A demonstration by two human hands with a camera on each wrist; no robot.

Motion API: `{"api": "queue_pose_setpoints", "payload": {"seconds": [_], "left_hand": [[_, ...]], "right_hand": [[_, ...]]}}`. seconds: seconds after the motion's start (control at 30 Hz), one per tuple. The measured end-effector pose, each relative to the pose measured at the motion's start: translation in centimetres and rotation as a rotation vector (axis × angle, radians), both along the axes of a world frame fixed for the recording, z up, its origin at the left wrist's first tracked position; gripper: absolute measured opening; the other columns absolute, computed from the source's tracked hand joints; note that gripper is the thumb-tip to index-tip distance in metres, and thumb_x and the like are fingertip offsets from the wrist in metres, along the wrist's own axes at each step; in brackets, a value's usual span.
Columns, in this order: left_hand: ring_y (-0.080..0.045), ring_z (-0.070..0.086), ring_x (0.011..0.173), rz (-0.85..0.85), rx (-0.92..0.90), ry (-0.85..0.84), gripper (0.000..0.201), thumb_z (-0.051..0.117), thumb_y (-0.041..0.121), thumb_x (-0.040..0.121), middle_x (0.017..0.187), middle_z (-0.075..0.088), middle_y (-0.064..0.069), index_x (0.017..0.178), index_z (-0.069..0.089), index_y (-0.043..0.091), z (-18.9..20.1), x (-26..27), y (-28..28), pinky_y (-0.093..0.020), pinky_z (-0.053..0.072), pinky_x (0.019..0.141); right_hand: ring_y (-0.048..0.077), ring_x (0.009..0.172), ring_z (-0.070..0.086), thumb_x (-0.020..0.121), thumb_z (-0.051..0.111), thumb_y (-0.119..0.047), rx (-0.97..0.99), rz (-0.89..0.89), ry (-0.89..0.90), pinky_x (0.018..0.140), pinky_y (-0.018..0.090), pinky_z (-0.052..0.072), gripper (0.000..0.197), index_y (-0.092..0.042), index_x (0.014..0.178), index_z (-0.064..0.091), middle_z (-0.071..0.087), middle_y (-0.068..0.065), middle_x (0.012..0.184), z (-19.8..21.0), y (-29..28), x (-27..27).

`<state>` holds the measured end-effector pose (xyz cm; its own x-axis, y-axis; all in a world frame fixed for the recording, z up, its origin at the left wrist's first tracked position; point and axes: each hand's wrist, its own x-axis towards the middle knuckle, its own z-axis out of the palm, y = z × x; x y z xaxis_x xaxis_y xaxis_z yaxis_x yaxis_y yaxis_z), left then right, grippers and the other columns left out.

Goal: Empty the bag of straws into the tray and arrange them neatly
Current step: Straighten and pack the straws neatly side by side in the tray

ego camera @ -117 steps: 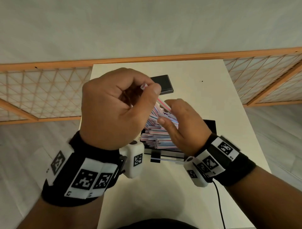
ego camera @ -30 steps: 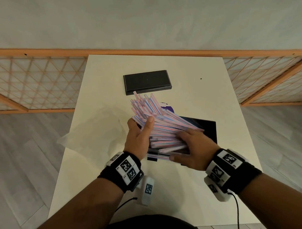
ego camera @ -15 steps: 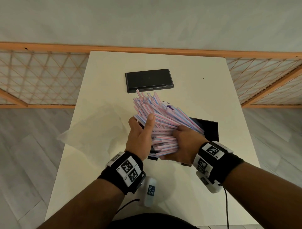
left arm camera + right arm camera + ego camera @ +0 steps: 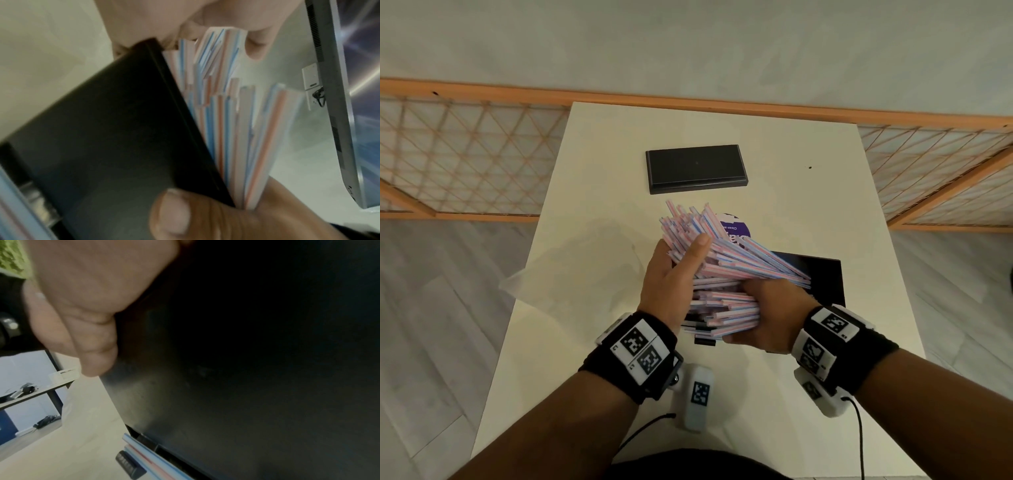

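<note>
While fanned loosely above the black rectangular plastic tray [image 4: 825, 274], pink-and-blue striped paper straws [image 4: 726, 274] clamped between left hand [image 4: 671, 287] and right hand [image 4: 770, 315], both grips curled around the bundle; likely to splay, slip onto the cream tabletop [image 4: 791, 212] beside that tray.

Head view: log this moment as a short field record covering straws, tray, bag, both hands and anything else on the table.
straws: pink-and-blue striped bundle, fanned and uneven, above the tray
tray: black, mostly hidden under the bundle
bag: clear plastic, lying flat on the table, left of the hands
left hand: grips the bundle's left side
right hand: grips its right side
other: black lid farther back; purple label
</note>
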<state>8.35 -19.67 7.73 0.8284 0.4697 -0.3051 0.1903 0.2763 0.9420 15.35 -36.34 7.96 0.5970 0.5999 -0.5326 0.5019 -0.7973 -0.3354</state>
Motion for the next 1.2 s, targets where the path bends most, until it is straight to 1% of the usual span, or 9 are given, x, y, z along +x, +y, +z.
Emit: {"api": "queue_pose_setpoints", "payload": {"seconds": [0.2, 0.27, 0.33, 0.5, 0.63, 0.83, 0.97, 1.13, 1.2], "left_hand": [[-0.021, 0.076, 0.09, -0.078, -0.032, -0.13, 0.05, 0.084, 0.021, 0.07, 0.096, 0.078, -0.005, 0.112, 0.063, 0.002, 0.6, 1.5, 1.7, -0.029, 0.059, 0.076], [-0.024, 0.075, 0.086, -0.098, 0.025, -0.144, 0.055, 0.089, 0.024, 0.061, 0.092, 0.076, -0.007, 0.105, 0.065, 0.002, 1.0, 2.3, 2.1, -0.039, 0.061, 0.076], [-0.03, 0.073, 0.082, -0.126, 0.087, -0.195, 0.05, 0.089, 0.029, 0.058, 0.087, 0.075, -0.011, 0.094, 0.067, 0.003, 1.2, 2.8, 2.4, -0.046, 0.061, 0.077], [-0.031, 0.074, 0.074, -0.212, 0.118, -0.316, 0.023, 0.085, 0.02, 0.062, 0.076, 0.075, -0.005, 0.074, 0.066, 0.017, 1.8, 2.6, 1.7, -0.038, 0.058, 0.069], [-0.019, 0.072, 0.08, -0.173, 0.119, -0.309, 0.032, 0.08, 0.022, 0.066, 0.079, 0.072, 0.003, 0.084, 0.059, 0.008, 1.8, 1.9, 1.8, -0.032, 0.056, 0.071], [-0.03, 0.07, 0.093, 0.239, -0.234, -0.176, 0.054, 0.077, 0.044, 0.075, 0.099, 0.07, -0.015, 0.105, 0.057, 0.005, 0.0, 0.8, 1.7, -0.048, 0.055, 0.089], [-0.045, 0.058, 0.127, 0.189, -0.384, -0.082, 0.103, 0.077, 0.071, 0.073, 0.136, 0.059, -0.03, 0.139, 0.048, -0.002, -0.1, 0.2, 0.2, -0.065, 0.041, 0.11], [-0.04, 0.058, 0.13, 0.192, -0.391, -0.048, 0.1, 0.071, 0.079, 0.073, 0.14, 0.06, -0.023, 0.142, 0.053, 0.009, 0.1, 0.1, 0.0, -0.061, 0.04, 0.112], [-0.038, 0.059, 0.13, 0.169, -0.398, -0.061, 0.101, 0.072, 0.081, 0.07, 0.139, 0.061, -0.02, 0.141, 0.055, 0.012, 0.1, 0.0, -0.1, -0.06, 0.04, 0.113]], "right_hand": [[0.014, 0.101, 0.062, 0.055, 0.062, -0.074, 0.138, -0.019, -0.005, 0.088, 0.032, 0.051, 0.06, -0.037, 0.103, 0.062, 0.064, -0.017, 0.104, -1.3, -0.4, -0.3], [0.016, 0.101, 0.062, 0.054, 0.067, -0.066, 0.17, -0.036, 0.005, 0.087, 0.03, 0.05, 0.056, -0.038, 0.102, 0.06, 0.063, -0.016, 0.103, -0.8, -0.5, -0.3], [0.016, 0.114, 0.058, 0.056, 0.072, -0.06, 0.209, -0.027, 0.013, 0.097, 0.031, 0.047, 0.069, -0.037, 0.12, 0.058, 0.063, -0.012, 0.119, -0.5, -0.6, -0.3], [0.015, 0.121, 0.055, 0.055, 0.07, -0.06, 0.255, -0.027, 0.039, 0.103, 0.035, 0.045, 0.084, -0.041, 0.133, 0.045, 0.059, -0.013, 0.129, -1.0, -0.6, -0.3], [0.015, 0.121, 0.055, 0.058, 0.072, -0.059, 0.244, -0.016, 0.075, 0.102, 0.036, 0.046, 0.085, -0.041, 0.137, 0.043, 0.057, -0.012, 0.131, -1.5, -0.4, -0.1], [0.02, 0.132, 0.044, 0.064, 0.078, -0.059, 0.137, 0.087, 0.045, 0.111, 0.029, 0.034, 0.09, -0.037, 0.142, 0.039, 0.049, -0.007, 0.142, -0.4, 1.1, 0.0], [0.022, 0.125, 0.05, 0.057, 0.076, -0.068, 0.065, 0.104, 0.037, 0.106, 0.034, 0.041, 0.088, -0.036, 0.134, 0.047, 0.056, -0.006, 0.133, -0.7, 2.1, 0.4], [0.017, 0.129, 0.048, 0.043, 0.069, -0.079, 0.142, 0.08, 0.035, 0.108, 0.037, 0.04, 0.108, -0.044, 0.139, 0.033, 0.051, -0.014, 0.138, -1.4, 2.0, 0.5], [0.018, 0.126, 0.05, 0.043, 0.069, -0.08, 0.135, 0.073, 0.043, 0.106, 0.035, 0.041, 0.101, -0.044, 0.133, 0.04, 0.055, -0.015, 0.133, -1.4, 2.0, 0.6]]}}
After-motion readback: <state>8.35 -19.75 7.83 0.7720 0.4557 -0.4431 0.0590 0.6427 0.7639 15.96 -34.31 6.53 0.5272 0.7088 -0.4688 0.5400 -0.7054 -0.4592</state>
